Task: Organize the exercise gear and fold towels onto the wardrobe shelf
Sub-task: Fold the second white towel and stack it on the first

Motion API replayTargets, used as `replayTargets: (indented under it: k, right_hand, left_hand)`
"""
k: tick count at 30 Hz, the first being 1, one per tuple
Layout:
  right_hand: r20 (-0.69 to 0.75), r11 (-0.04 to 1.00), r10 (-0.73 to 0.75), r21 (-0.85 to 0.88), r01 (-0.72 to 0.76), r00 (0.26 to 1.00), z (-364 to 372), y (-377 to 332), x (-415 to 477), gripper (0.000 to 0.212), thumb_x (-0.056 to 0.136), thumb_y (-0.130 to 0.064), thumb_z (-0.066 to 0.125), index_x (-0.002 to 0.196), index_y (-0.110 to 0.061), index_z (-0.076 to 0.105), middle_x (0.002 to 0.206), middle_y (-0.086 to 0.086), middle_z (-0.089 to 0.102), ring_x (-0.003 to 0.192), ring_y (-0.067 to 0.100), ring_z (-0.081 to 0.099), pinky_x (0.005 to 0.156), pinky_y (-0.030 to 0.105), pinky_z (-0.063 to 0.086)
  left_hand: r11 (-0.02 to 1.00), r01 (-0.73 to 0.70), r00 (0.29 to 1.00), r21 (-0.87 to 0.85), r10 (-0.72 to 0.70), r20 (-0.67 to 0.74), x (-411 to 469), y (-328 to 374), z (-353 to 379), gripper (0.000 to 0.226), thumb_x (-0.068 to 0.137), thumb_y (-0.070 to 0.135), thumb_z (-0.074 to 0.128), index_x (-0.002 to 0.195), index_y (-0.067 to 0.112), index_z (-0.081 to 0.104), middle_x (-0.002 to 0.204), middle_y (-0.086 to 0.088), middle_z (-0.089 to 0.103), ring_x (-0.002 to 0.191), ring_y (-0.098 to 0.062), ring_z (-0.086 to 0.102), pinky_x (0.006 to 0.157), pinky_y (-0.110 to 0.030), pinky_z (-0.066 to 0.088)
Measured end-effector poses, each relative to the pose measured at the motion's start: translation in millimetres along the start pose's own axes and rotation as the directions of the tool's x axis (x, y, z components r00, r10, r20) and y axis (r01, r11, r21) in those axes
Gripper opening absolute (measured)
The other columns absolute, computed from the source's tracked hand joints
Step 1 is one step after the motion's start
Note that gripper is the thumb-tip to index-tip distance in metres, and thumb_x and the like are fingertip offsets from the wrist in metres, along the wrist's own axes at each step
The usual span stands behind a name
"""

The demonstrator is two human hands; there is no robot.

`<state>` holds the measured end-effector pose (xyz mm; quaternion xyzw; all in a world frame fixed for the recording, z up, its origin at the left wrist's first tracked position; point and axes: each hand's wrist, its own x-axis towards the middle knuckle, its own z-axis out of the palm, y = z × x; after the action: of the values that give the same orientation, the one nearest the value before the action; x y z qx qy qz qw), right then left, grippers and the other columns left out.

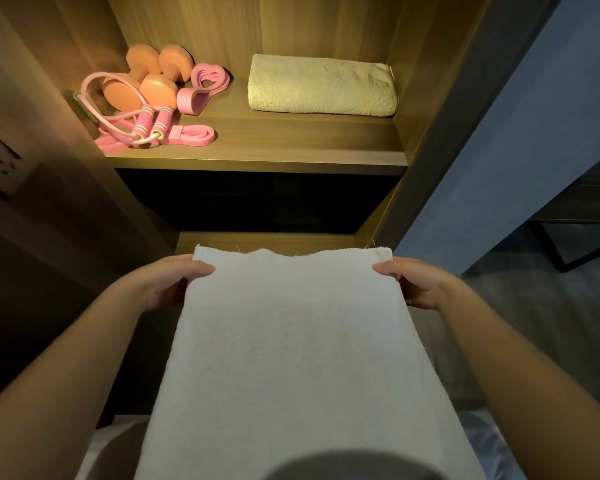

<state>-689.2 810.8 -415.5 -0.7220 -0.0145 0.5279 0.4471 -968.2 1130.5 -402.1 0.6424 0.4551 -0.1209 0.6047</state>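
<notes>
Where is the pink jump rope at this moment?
In the head view, the jump rope lies at the front left of the wardrobe shelf, just in front of the dumbbells, its handles over a flat pink resistance band.

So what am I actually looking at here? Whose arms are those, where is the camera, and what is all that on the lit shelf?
There is no machine here. A person wears a wide-angle camera on the head, looking forward and down, so the two bare arms are the wearer's own. The left hand and the right hand each grip a far corner of a white towel, holding it spread out in front of a wardrobe. On the lit wooden shelf, at the left, lie two dumbbells, a pink skipping rope and pink resistance bands. At the right lies a folded towel.
</notes>
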Motion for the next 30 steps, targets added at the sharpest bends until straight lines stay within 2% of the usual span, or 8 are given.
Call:
replayTargets:
  k: [3,8,14,18,20,24,26,30]
  right_hand:
    - [0.168,0.980,0.018,-0.200,0.016,0.986,-12,-15,8,0.045,0.080,-0.035,0.072,0.119,-0.016,0.060,0.113,0.007,0.071,0.103,0.025,0.069,0.087,0.033,0.056]
    - [0.428,0.825,0.145,-0.550,0.130,0.892,-17,-58,26,0.064,0.076,-0.049,0.075,0.127,-0.016,0.058,0.127,0.007,0.064,0.116,0.027,0.062,0.100,0.038,0.050]
    - [0.616,0.679,0.421,-0.701,0.219,0.666,16,-99,61,0.060,0.087,-0.048,0.064,0.133,-0.011,0.055,0.135,0.013,0.058,0.123,0.033,0.057,0.106,0.046,0.043]
    - [0.607,0.609,0.539,-0.760,0.228,0.584,24,-109,76,0.039,0.093,-0.042,0.059,0.125,-0.019,0.063,0.131,0.011,0.062,0.119,0.034,0.059,0.106,0.053,0.042]
    - [0.589,0.591,0.563,-0.777,0.216,0.580,23,-110,79,0.031,0.096,-0.038,0.056,0.120,-0.022,0.066,0.127,0.009,0.065,0.115,0.033,0.062,0.101,0.049,0.048]
    - [0.587,0.586,0.548,-0.778,0.227,0.596,19,-106,74,0.024,0.092,-0.039,0.057,0.107,-0.028,0.073,0.117,0.003,0.070,0.109,0.028,0.066,0.097,0.043,0.052]
    - [0.588,0.601,0.523,-0.768,0.222,0.617,17,-104,66,0.031,0.087,-0.042,0.061,0.109,-0.024,0.071,0.118,0.004,0.070,0.110,0.029,0.066,0.097,0.042,0.052]
    - [0.596,0.663,0.417,-0.716,0.219,0.686,10,-112,37,0.035,0.088,-0.037,0.065,0.115,-0.016,0.068,0.121,0.009,0.068,0.110,0.029,0.066,0.088,0.036,0.056]
  left_hand:
    - [0.980,0.032,0.991,0.195,-0.056,0.120,4,17,-10,0.069,0.071,0.053,0.072,0.127,0.015,0.057,0.124,-0.010,0.063,0.116,-0.030,0.058,0.106,-0.045,0.042]
    - [0.820,-0.062,0.904,0.569,-0.196,0.381,15,62,-21,0.109,0.044,0.078,0.077,0.124,0.007,0.060,0.126,-0.025,0.057,0.106,-0.030,0.053,0.093,-0.037,0.045]
    - [0.613,-0.139,0.797,0.778,-0.397,0.455,38,106,11,0.095,0.043,0.086,0.068,0.119,0.029,0.059,0.128,0.008,0.060,0.128,-0.018,0.050,0.117,-0.044,0.026]
    - [0.561,-0.219,0.753,0.799,-0.424,0.504,51,115,26,0.058,0.064,0.071,0.062,0.109,0.035,0.061,0.110,0.017,0.065,0.097,-0.001,0.063,0.100,-0.026,0.043]
    - [0.583,-0.199,0.753,0.787,-0.423,0.504,56,112,22,0.060,0.066,0.062,0.063,0.115,0.026,0.061,0.111,0.009,0.069,0.093,-0.005,0.068,0.087,-0.020,0.051]
    - [0.606,-0.146,0.758,0.782,-0.440,0.482,55,104,15,0.066,0.075,0.054,0.060,0.128,0.016,0.056,0.121,0.001,0.066,0.109,-0.017,0.064,0.102,-0.032,0.048]
    - [0.582,-0.176,0.785,0.794,-0.404,0.470,47,105,12,0.071,0.076,0.056,0.058,0.133,0.014,0.053,0.123,0.004,0.063,0.110,-0.012,0.061,0.101,-0.024,0.045]
    - [0.601,-0.228,0.813,0.766,-0.315,0.490,17,117,6,0.047,0.080,0.053,0.057,0.114,0.021,0.064,0.112,0.006,0.071,0.102,-0.009,0.068,0.089,-0.017,0.051]
